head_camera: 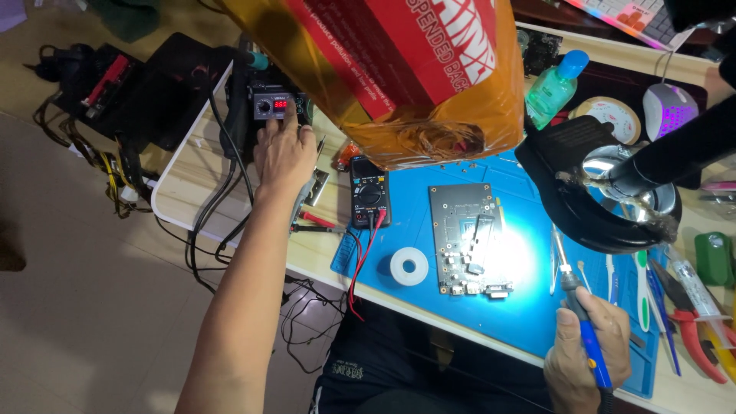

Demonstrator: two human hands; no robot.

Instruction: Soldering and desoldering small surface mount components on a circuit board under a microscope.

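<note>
L hand, upper left-centre of frame: arm stretched out, palm down, fingers loosely together, fingertips pressed on the front of a small black soldering station w/ red digits lit, beside its knob. Nothing gripped in it.

R hand, bottom right: fist wrapped round a blue-handled soldering iron, thumb over the grip, tip pointing up-frame, hovering over the blue work mat.

Green circuit board lies flat at mat centre, brightly lit, well apart from both hands. White tape roll just left of the board; black multimeter w/ red lead sits at mat's upper-left edge. Black ring magnifier lamp hangs over the right side. Orange plastic bag blocks the top centre.
</note>
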